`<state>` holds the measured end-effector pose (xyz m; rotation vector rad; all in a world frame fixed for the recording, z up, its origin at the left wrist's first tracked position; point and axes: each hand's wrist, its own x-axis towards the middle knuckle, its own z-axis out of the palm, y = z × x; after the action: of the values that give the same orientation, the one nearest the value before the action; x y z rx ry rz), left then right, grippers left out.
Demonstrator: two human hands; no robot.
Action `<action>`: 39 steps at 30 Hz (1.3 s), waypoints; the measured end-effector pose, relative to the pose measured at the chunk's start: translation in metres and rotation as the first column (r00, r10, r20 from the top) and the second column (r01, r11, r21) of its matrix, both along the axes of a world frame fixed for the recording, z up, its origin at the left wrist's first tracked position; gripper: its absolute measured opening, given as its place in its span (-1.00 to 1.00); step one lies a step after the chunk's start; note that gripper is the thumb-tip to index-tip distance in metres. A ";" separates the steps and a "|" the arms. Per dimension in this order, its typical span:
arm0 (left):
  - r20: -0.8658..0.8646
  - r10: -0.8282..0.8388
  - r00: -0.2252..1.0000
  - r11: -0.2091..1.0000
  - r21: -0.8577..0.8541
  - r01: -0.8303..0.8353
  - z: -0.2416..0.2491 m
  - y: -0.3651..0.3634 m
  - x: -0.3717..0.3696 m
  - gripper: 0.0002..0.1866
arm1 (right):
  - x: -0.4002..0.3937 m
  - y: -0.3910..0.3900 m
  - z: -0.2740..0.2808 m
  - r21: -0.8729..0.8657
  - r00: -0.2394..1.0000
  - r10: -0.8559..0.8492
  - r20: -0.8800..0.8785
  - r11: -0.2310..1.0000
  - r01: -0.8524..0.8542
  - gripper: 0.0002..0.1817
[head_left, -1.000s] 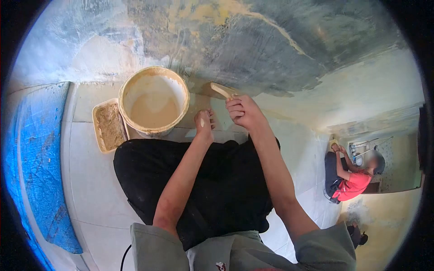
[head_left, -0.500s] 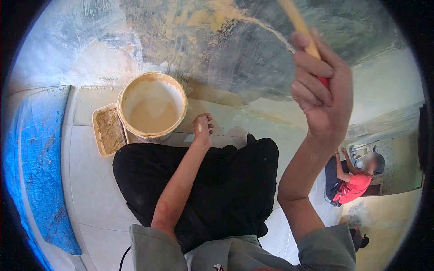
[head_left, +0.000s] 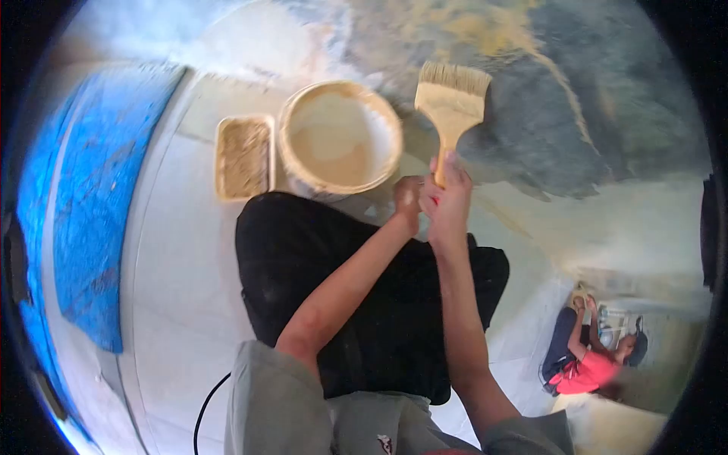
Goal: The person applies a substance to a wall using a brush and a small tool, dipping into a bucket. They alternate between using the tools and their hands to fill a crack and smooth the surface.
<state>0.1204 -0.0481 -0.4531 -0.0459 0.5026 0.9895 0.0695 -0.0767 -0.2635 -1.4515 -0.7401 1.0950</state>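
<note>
My right hand (head_left: 447,206) grips the handle of a wide paintbrush (head_left: 450,104), whose tan bristles point up against the mottled grey wall (head_left: 576,114). My left hand (head_left: 408,199) rests beside it near my knee, fingers curled, touching the right hand's side; I see nothing in it. A round bucket (head_left: 339,139) of beige paint stands on the floor just left of the brush. A rectangular tray (head_left: 244,156) with gritty tan material lies left of the bucket.
I sit on the pale floor (head_left: 174,250) in black trousers. A blue sheet (head_left: 83,205) lies along the left. Another person in a red shirt (head_left: 591,356) crouches at the lower right by the wall.
My right hand has come down from high on the wall to just beside my left hand, brush now upright near the bucket. The view has shifted right and down.
</note>
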 end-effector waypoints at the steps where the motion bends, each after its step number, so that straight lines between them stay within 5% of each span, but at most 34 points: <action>1: -0.007 -0.013 1.000 1.000 -0.001 0.013 0.019 -0.003 -0.017 -0.76 | 0.001 -0.005 -0.001 -0.112 0.997 0.028 0.073 0.994 -0.020 -0.59; 3: -0.018 -0.018 1.000 1.000 -0.013 0.018 0.042 -0.007 -0.032 -0.77 | 0.008 -0.012 0.006 -0.223 0.977 0.177 0.119 0.964 -0.147 -0.60; 5: -0.182 0.125 0.975 0.978 0.188 -0.090 0.042 -0.011 -0.025 -0.78 | 0.005 -0.010 0.017 -0.325 0.935 0.319 0.154 0.910 -0.257 -0.60; 6: -0.057 0.170 0.984 0.957 0.249 -0.151 0.048 -0.014 -0.027 -0.75 | 0.002 -0.008 0.024 -0.352 0.880 0.427 0.207 0.872 -0.340 -0.62; 7: -0.061 0.174 0.983 0.957 0.244 -0.154 0.051 -0.013 -0.033 -0.75 | 0.000 -0.004 0.029 -0.381 0.810 0.526 0.259 0.826 -0.415 -0.64; 9: -0.181 -0.112 0.977 0.986 0.103 0.132 0.062 -0.011 -0.049 -0.75 | -0.002 0.008 0.034 -0.431 0.767 0.599 0.231 0.770 -0.471 -0.63; 14: -0.245 -0.069 0.967 0.993 0.075 0.090 0.060 -0.010 -0.045 -0.76 | -0.018 0.030 0.017 -0.487 0.688 0.645 0.333 0.743 -0.460 -0.59; 16: -0.276 -0.047 0.960 0.996 0.066 0.067 0.057 -0.011 -0.041 -0.77 | -0.026 0.030 0.018 -0.332 0.055 0.349 0.935 0.922 -0.200 -0.62; 19: -0.317 -0.021 0.948 0.998 0.049 0.038 0.052 -0.011 -0.035 -0.77 | -0.057 0.026 0.057 -0.175 0.007 0.178 0.984 0.969 -0.173 -0.65; 21: -0.343 -0.015 0.939 0.999 0.042 0.031 0.050 -0.010 -0.032 -0.77 | -0.098 0.023 0.074 -0.297 0.118 0.350 0.929 0.898 -0.325 -0.71; 23: -0.367 -0.014 0.930 0.999 0.041 0.031 0.048 -0.009 -0.030 -0.78 | -0.130 0.029 0.035 -0.107 0.087 0.202 0.975 0.780 -0.616 -0.78; 26: -0.387 -0.047 0.921 0.999 0.006 0.053 0.052 -0.004 -0.035 -0.78 | -0.189 0.051 -0.025 -0.331 -0.090 0.382 0.920 0.630 -0.703 -0.89; 28: -0.389 -0.098 0.916 0.995 -0.009 0.102 0.052 -0.001 -0.037 -0.78 | -0.226 0.073 -0.084 -0.526 -0.316 0.422 0.850 0.626 -0.576 -0.89; 30: -0.380 -0.109 0.918 0.993 -0.092 0.079 0.051 0.001 -0.041 -0.74 | -0.232 0.080 -0.123 -0.478 -0.350 0.336 0.874 0.717 -0.507 -0.83; 32: -0.415 -0.170 0.894 0.984 -0.125 0.129 0.060 0.003 -0.044 -0.70 | -0.223 0.083 -0.135 -0.610 -0.540 0.345 0.768 0.650 -0.452 -0.68; 39: -0.335 -0.185 0.924 0.982 -0.084 0.166 0.045 0.001 -0.042 -0.65 | -0.229 0.095 -0.159 -0.526 -0.573 0.306 0.760 0.808 -0.267 -0.65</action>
<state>0.0780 -0.0467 -0.4084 0.1244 0.8390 0.8090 -0.1593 0.0181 -0.4223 -2.0223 -2.7659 -0.4207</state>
